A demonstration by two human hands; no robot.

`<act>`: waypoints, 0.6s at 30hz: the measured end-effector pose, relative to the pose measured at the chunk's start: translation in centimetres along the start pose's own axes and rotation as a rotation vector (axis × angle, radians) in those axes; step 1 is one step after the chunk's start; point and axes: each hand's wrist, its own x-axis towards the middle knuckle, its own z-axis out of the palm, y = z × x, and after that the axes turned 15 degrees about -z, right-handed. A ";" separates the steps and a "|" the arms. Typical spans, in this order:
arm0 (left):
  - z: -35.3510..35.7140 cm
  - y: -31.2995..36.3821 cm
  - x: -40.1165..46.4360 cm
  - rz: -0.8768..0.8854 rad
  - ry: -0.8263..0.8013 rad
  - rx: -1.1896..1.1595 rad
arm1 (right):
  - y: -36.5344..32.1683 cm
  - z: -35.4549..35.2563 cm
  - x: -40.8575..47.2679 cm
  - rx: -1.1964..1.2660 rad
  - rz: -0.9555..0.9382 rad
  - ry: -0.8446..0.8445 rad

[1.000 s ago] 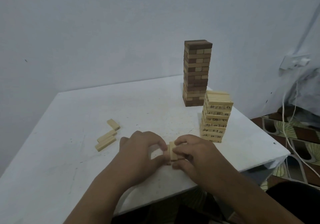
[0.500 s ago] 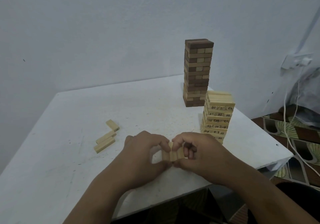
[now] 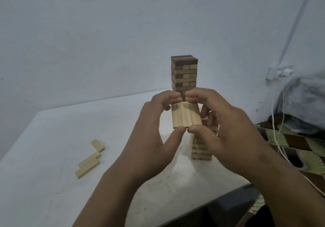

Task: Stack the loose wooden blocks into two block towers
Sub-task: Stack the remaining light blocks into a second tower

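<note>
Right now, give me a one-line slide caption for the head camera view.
Left hand and right hand hold a row of three pale blocks above the pale tower.

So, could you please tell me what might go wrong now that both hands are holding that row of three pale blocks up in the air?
1. The three pale blocks are only pinched at their ends by the left hand and right hand; the middle one could slip out.
2. The pale tower is mostly hidden behind the right hand, so setting down blind might nudge it.
3. The dark tower stands close behind and could be bumped.
</note>
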 end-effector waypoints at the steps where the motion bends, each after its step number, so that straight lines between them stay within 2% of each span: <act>1: 0.3 0.4 0.4 0.012 -0.013 -0.020 | 0.3 -0.5 0.0 -0.006 0.004 0.008; 4: 1.7 1.4 1.5 0.025 -0.063 -0.087 | 1.6 -1.9 -0.1 -0.051 0.022 0.005; 13: 5.0 1.8 3.3 -0.098 -0.182 -0.156 | 5.4 -2.3 -0.4 -0.079 0.110 -0.026; 16: 5.0 1.7 3.2 -0.151 -0.185 -0.148 | 6.2 -2.4 -0.8 -0.109 0.119 -0.006; 18: 4.9 1.1 3.1 -0.194 -0.127 -0.150 | 6.7 -2.7 -1.2 -0.131 0.123 0.040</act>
